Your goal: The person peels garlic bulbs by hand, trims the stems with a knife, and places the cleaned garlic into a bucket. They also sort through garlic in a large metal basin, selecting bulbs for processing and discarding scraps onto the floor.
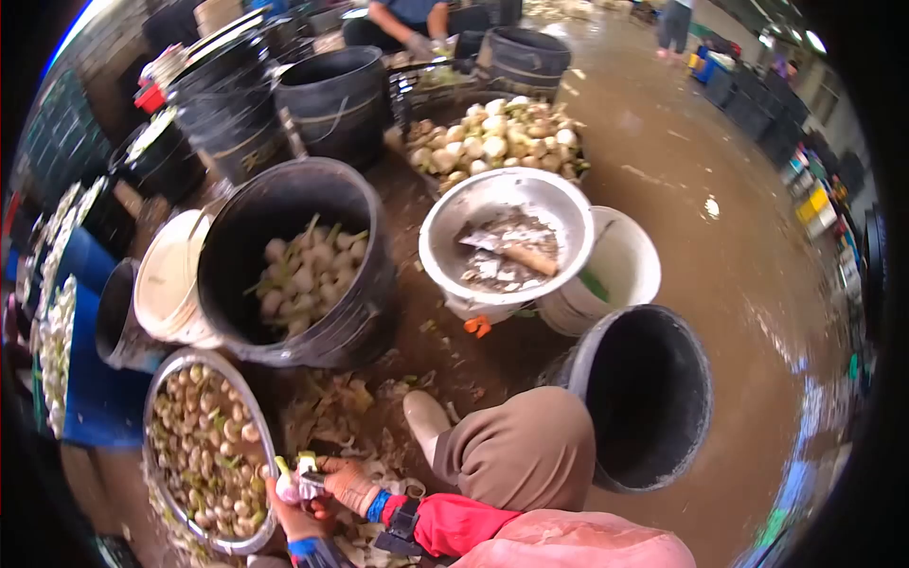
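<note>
At the bottom of the head view, my left hand (pixel 295 516) is closed around a pinkish-white garlic bulb (pixel 288 485) with a short green stem. My right hand (pixel 350 486), gloved, meets it from the right, fingers wrapped round what looks like a small knife (pixel 311 479). Its dark blade lies against the bulb, and the handle is hidden in the fingers. Just left of both hands stands a round metal tub (pixel 267 431) full of small bulbs with bits of green. Peeled skins (pixel 327 407) litter the floor beyond them.
A large black bucket (pixel 374 251) holds trimmed bulbs. A metal basin (pixel 437 232) with a knife (pixel 516 254) rests on white buckets. Near my knee is another black bucket (pixel 694 398). Behind, a heap of bulbs (pixel 492 137) lies before a seated person (pixel 407 14). The brown floor (pixel 729 256) looks wet.
</note>
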Demonstrator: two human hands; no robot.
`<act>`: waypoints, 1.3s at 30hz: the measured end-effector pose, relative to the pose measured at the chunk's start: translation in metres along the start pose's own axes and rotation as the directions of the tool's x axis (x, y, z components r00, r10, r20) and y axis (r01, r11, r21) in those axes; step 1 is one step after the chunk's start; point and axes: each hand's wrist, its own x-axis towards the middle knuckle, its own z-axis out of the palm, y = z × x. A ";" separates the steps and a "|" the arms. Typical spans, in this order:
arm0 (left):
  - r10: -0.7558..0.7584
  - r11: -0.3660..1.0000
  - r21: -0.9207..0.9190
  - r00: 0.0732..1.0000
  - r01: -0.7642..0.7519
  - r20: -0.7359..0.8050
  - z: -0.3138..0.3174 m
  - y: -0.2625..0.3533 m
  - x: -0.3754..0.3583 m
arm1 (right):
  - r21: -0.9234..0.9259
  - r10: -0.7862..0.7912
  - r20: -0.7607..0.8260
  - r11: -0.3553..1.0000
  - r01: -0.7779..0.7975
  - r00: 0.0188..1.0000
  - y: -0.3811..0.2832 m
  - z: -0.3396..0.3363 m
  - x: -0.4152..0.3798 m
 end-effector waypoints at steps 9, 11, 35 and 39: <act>0.454 0.876 0.252 0.881 -0.412 -0.137 -0.007 -0.019 -0.016 | -0.125 -0.033 0.116 0.991 0.048 0.993 0.007 -0.008 0.008; 0.388 0.921 0.118 0.902 -0.371 -0.191 -0.017 -0.008 -0.024 | -0.222 0.059 0.147 0.975 -0.025 0.987 -0.009 0.009 -0.006; 0.613 0.734 0.544 0.741 -0.407 -0.273 -0.033 -0.051 -0.032 | -0.954 -0.296 0.251 0.083 0.287 0.922 0.011 0.010 -0.026; 0.302 0.953 0.000 0.948 -0.303 0.098 -0.018 -0.034 -0.062 | -0.834 -0.427 0.308 0.310 0.457 0.850 0.028 -0.019 -0.005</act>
